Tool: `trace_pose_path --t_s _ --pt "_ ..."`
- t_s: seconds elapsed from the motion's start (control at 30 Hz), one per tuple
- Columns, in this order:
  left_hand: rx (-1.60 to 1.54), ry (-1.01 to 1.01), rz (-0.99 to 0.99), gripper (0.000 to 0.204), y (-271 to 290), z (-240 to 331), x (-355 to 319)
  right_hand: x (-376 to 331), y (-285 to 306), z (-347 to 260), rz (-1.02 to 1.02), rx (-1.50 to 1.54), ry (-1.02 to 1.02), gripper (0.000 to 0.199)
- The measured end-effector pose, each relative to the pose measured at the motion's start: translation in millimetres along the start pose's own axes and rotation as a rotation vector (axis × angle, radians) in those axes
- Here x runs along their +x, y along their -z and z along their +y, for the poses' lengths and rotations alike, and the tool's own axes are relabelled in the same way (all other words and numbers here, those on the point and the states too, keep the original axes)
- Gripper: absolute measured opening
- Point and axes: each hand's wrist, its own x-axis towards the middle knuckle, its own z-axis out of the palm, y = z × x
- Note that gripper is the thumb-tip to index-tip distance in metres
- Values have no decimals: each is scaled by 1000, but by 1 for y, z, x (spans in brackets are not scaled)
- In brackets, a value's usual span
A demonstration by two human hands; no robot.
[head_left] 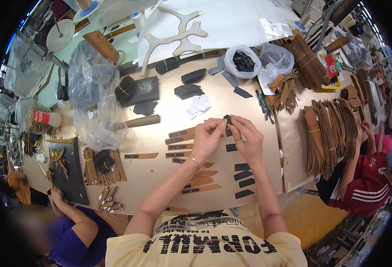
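In the head view, a small dark piece (pixel 227 119) is held above the middle of the brown worktable (pixel 160 187), pinched between the fingertips of both hands. The left hand (pixel 206 139) is raised with its thumb and forefinger closed on the left side of the piece; a thin bracelet is seen at its wrist. The right hand (pixel 248 139) is closed on the piece from the right, its fingers curled over it.

Beneath and to the left of the hands, tan leather strips (pixel 181 143) with dark inserts are laid in a rough column, and more tan strips (pixel 200 181) lie nearer, under the left forearm. To the right of these, under the right forearm, flat black pieces (pixel 244 176) are set in a row one behind another. Just beyond the hands, a small heap of white paper pieces (pixel 198 106) is seen, and farther off, black cut pieces (pixel 188 91) are scattered.

At the far middle, a white plastic bag (pixel 242 62) holding dark pieces stands open, with a clear bag (pixel 276 61) beside it. On the left, crumpled clear plastic (pixel 91 98) lies over the table, and a wooden handle (pixel 142 121) sticks out from under it. On the right, bundles of brown strips (pixel 331 133) are stacked, tied with bands.

Two other people are seen at the table: a person in purple (pixel 74 236) at the near left, with a hand by a dark tray (pixel 71 171), and a person in red (pixel 369 182) at the right, with hands at the brown bundles.
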Motion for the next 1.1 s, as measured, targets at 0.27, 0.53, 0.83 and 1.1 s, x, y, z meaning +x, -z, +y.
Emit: trace_pose_path --t_s 0.27,0.53,0.83,1.1 --pt "95 -83 127 20 -9 -1 -2 0 -4 -4 28 55 -70 20" --pt "126 -178 152 16 -16 1 -4 0 -6 1 48 355 -290 19" --pt "227 -252 197 18 -15 2 -4 3 -12 7 52 403 -320 17" --pt "410 -385 207 15 -12 -1 -4 1 -9 2 41 318 -275 15"
